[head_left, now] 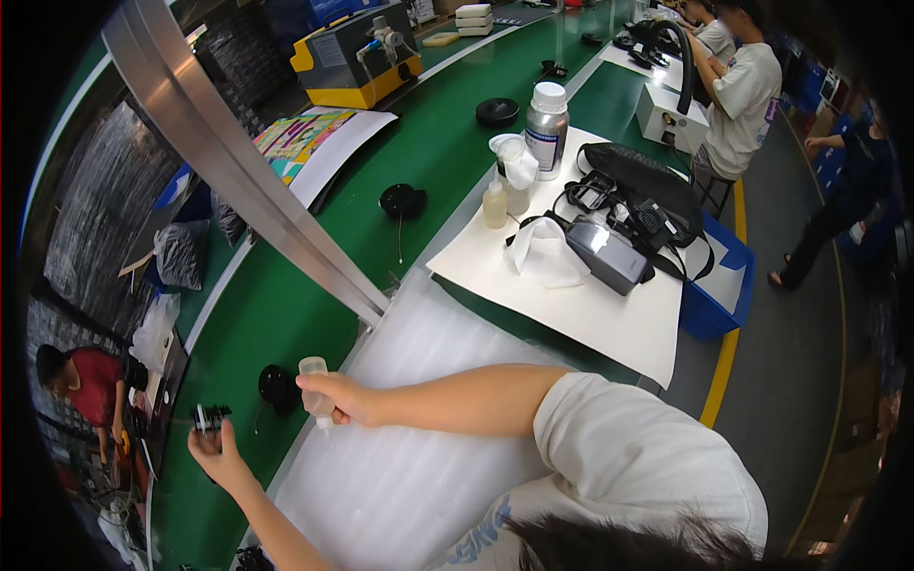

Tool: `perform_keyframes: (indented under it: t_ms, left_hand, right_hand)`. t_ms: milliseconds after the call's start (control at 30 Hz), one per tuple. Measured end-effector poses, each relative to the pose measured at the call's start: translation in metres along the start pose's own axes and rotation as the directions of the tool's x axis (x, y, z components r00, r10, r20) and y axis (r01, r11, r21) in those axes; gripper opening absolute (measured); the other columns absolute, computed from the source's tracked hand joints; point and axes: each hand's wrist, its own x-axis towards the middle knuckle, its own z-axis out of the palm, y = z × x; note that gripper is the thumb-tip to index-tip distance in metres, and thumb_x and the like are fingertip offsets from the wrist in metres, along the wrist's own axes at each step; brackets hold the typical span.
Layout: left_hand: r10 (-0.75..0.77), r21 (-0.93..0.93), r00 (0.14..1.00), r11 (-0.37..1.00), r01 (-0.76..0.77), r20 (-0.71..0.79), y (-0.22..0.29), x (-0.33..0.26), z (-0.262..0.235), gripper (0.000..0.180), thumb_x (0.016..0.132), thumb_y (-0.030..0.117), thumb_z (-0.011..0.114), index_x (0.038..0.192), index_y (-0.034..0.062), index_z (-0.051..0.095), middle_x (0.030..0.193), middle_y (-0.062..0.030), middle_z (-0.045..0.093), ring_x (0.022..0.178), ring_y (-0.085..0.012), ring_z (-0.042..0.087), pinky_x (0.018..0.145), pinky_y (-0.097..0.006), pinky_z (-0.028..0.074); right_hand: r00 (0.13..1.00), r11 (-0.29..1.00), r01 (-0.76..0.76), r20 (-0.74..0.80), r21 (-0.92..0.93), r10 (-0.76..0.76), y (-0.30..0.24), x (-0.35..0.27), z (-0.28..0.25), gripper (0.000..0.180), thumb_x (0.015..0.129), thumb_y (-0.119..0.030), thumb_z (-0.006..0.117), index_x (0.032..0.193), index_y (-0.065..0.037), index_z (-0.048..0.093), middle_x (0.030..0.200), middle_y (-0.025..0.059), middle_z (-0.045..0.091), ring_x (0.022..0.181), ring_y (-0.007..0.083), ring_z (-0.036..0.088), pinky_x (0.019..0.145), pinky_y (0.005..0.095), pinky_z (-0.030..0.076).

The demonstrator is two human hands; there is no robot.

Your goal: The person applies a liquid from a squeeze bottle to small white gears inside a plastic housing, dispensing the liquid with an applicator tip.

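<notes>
Over the green bench (286, 314), the right hand (347, 400) grips a translucent plastic squeeze bottle (315, 392), and the left hand (217, 455) pinches a small round black part (209, 417).

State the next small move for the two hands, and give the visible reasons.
Probably bring the right hand and its small bottle down-left to the black part in the left hand. The bottle is tipped nozzle-down but hangs apart from the part, which the left fingers hold up over the green belt, so nothing dispensed would land on it yet.
</notes>
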Motion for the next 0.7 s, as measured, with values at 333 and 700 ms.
perform_keyframes:
  t_ms: [333, 700]
  left_hand:
    - [-0.142, -0.358, 0.990, 0.924, 0.132, -0.002, 0.005, -0.096, -0.001, 0.056, 0.070, 0.001, 0.066, 0.117, 0.0033, 0.034, 0.099, -0.0080, 0.051, 0.086, -0.0139, 0.048, 0.075, -0.025, 0.039]
    - [0.711, -0.071, 0.689, 0.687, -0.723, -0.143, 0.000, -0.127, -0.011, 0.079, 0.050, -0.002, 0.073, 0.119, 0.0088, 0.036, 0.107, -0.0176, 0.048, 0.091, -0.0277, 0.053, 0.077, -0.033, 0.043]
  right_hand:
    - [0.999, 0.991, -0.035, -0.027, 0.129, 0.039, 0.014, 0.001, 0.020, 0.036, 0.078, -0.053, 0.050, 0.077, -0.017, 0.050, 0.061, -0.0047, 0.049, 0.039, 0.0048, 0.035, 0.033, 0.0210, 0.022]
    - [0.832, 0.836, 0.506, 0.374, -0.211, -0.410, -0.056, -0.081, 0.076, 0.041, 0.071, -0.035, 0.065, 0.094, -0.005, 0.050, 0.067, 0.0052, 0.053, 0.051, 0.0123, 0.052, 0.042, 0.0252, 0.042]
